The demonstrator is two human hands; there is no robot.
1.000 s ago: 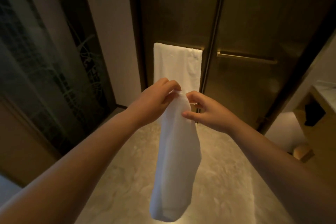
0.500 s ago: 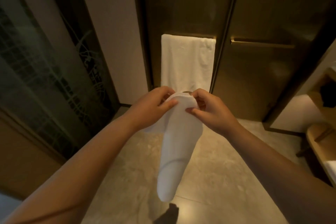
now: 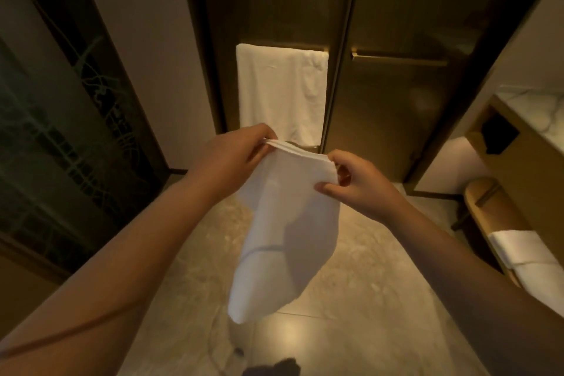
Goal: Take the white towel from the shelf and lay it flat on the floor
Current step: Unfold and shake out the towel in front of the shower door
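Underfoot, the pale stone floor (image 3: 351, 308) fills the lower half of the view, glossy and mottled. Beyond it stand dark bronze doors (image 3: 396, 101), each with a horizontal bar, and a second white towel (image 3: 280, 94) hangs over the bar on the left door. Dark patterned glass (image 3: 61, 131) runs along the left side. At the right edge a marble-topped surface (image 3: 537, 119) sits above a wooden shelf (image 3: 488, 207), where a folded white cloth (image 3: 518, 249) lies.

Held in the air over the floor, the white towel (image 3: 283, 229) hangs folded, its lower end dangling well clear of the tiles. Its top edge is stretched between the two hands: the left hand (image 3: 232, 159) pinches one upper corner between thumb and fingers, and the right hand (image 3: 360, 183) pinches the other corner, thumb in front of the layered edge.
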